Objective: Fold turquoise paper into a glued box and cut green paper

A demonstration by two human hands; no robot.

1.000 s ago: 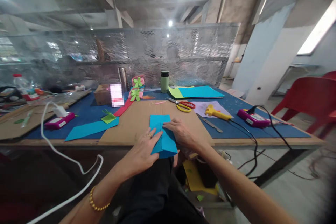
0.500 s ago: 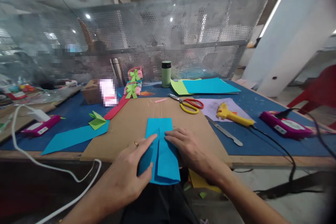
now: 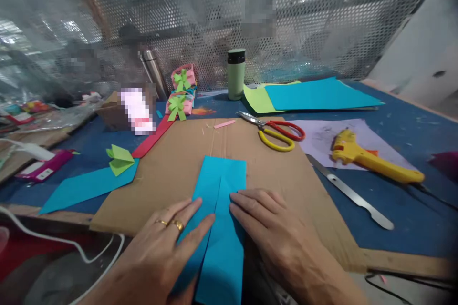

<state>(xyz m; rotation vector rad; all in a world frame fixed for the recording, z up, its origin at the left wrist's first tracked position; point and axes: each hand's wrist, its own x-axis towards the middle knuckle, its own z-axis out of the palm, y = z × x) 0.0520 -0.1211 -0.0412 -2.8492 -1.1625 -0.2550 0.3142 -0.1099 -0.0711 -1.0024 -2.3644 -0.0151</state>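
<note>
A folded sheet of blue paper (image 3: 223, 248) lies on the cardboard and reaches past the table's front edge, its two side flaps meeting along a lengthwise seam. My left hand (image 3: 161, 248), with rings on two fingers, is closed on the left flap. Its fingers lie over the top, and the thumb shows partly beneath near the bottom of the picture. My right hand (image 3: 275, 233) rests flat with fingers stretched out, their tips on the right edge of the paper. The right thumb is hidden.
Scissors (image 3: 265, 128), a craft knife (image 3: 352, 195) and a yellow glue gun (image 3: 372, 159) lie to the right on cardboard (image 3: 296, 186) and table. Blue sheets (image 3: 322, 95) and a green bottle (image 3: 236, 76) stand behind. A cut blue strip (image 3: 86, 188) is left.
The view has dropped and come closer to the table. My left fingers have moved flatter onto the left flap, which now lies lower beside the seam. My right hand stays at the right edge.
</note>
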